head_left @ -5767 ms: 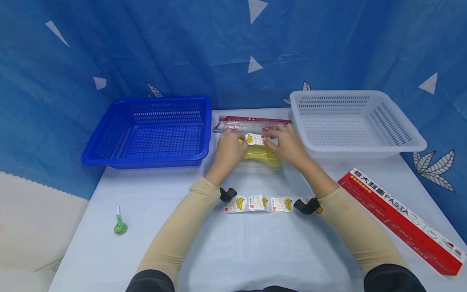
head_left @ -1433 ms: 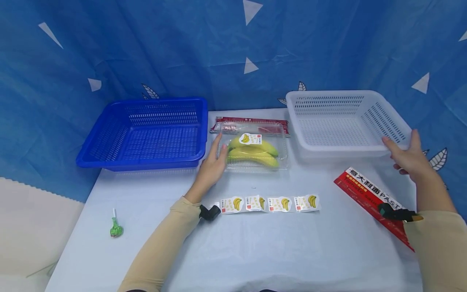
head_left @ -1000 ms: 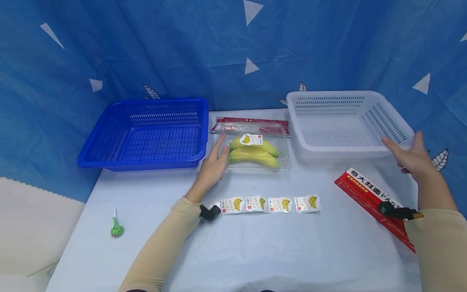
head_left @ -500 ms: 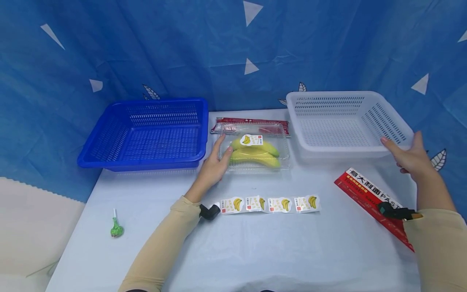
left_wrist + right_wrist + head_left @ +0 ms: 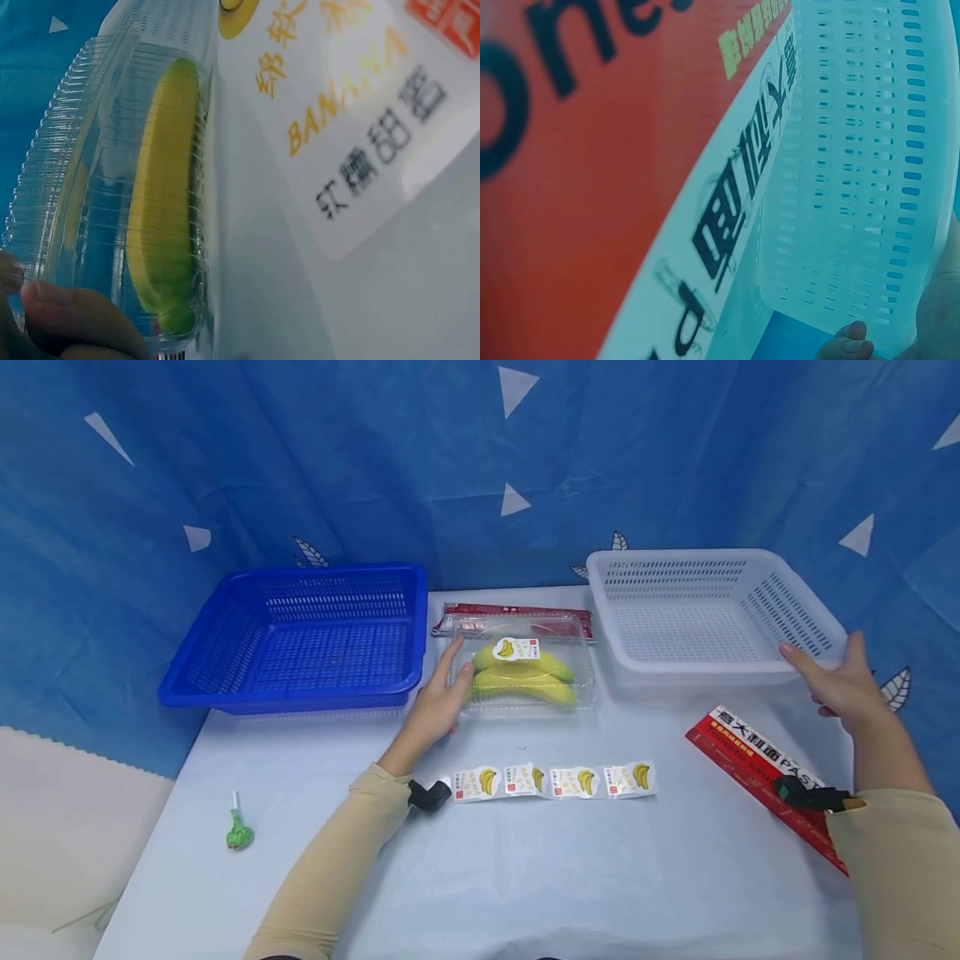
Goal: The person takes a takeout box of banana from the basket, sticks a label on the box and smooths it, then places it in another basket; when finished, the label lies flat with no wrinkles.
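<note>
A clear plastic fruit box (image 5: 585, 652) with yellow bananas (image 5: 521, 685) inside lies in mid-table, a banana label (image 5: 516, 648) on its lid. My left hand (image 5: 433, 703) is at its left end, thumb and forefinger spread and fairly straight against it. The left wrist view shows the thumb (image 5: 82, 315) at the box's near corner. My right hand (image 5: 847, 689) holds the front right corner of a white plastic basket (image 5: 697, 670), thumb over the rim. In the right wrist view, fingertips (image 5: 849, 341) show beneath that corner.
A blue basket (image 5: 322, 697) stands at the back left. Behind the box lies a red packet (image 5: 517, 609). A strip of banana stickers (image 5: 551, 782) lies in front, a green lollipop (image 5: 239, 835) at the left, and a red pasta carton (image 5: 757, 777) under my right forearm.
Earlier both hands were at the label on the fruit box. The right hand has since moved to the white basket, the left to the box's end. Over the last second they barely move.
</note>
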A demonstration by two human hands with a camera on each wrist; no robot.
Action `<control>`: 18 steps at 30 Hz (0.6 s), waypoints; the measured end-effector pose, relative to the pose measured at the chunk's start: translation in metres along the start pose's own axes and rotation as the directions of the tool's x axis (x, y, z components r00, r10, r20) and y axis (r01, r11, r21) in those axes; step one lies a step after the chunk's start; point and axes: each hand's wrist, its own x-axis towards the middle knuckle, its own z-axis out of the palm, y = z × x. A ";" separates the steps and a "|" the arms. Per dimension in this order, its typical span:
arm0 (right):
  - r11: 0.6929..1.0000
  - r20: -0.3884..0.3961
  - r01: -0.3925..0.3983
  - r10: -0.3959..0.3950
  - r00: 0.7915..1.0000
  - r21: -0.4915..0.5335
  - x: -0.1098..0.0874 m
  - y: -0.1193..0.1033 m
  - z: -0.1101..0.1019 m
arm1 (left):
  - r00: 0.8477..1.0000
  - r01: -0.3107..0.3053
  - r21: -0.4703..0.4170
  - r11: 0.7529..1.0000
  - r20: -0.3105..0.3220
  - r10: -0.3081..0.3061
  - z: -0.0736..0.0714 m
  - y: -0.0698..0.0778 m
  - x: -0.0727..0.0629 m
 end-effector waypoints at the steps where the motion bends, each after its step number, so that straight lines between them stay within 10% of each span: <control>1: 1.000 0.001 0.001 -0.001 1.000 0.001 0.000 0.000 0.000 | 1.000 0.001 0.003 1.000 0.002 -0.001 0.000 0.000 0.000; 18: 1.000 -0.016 0.007 -0.007 1.000 0.009 -0.002 0.000 0.003 | 1.000 0.001 -0.180 0.984 -0.028 -0.006 0.006 0.000 -0.024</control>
